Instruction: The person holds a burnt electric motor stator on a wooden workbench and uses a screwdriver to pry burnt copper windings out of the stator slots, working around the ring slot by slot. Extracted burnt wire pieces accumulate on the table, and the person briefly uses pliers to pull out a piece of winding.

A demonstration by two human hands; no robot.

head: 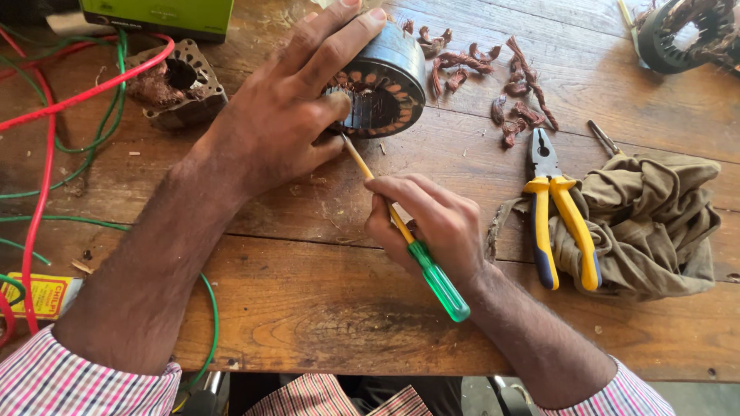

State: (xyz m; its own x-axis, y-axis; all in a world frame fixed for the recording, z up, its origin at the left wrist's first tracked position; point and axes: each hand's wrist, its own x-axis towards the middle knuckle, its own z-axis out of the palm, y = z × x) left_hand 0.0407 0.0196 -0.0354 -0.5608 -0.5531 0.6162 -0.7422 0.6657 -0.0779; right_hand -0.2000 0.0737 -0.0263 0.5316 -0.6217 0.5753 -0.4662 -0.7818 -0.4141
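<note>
Two hands work one stator (385, 85) with one screwdriver (428, 270).

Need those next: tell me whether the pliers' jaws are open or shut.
Shut. The pliers lie on the table; their jaws meet, handles resting on the cloth.

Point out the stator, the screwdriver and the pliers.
stator (401, 65): head view, on its dark outer shell.
screwdriver (439, 283): head view, on its green handle.
pliers (543, 154): head view, on the grey metal head.
</note>
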